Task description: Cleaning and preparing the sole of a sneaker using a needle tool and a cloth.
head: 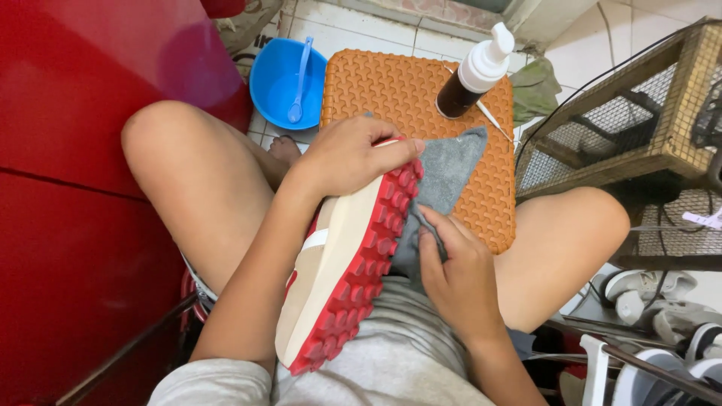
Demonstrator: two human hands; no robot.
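You are looking at one shoe (338, 271), one grey cloth (445, 174), one pump bottle (474, 74), one orange stool (406, 90), one blue bowl (272, 84) holding one blue spoon (299, 79), and one wire cage (639, 120)

Cream shoe (331, 263) showing its red studded sole, grey cloth (451, 169) lying over an orange woven-pattern stool (398, 90), blue bowl (274, 79) sitting behind.

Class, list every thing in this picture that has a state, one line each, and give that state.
shoe: on its side, red sole towards the cloth, held at the toe
left hand: closed over the shoe's toe
right hand: pinching the grey cloth
grey cloth: draped on the stool, pressed to the sole
pump bottle: upright, capped
orange stool: upright
blue bowl: on the floor, spoon inside
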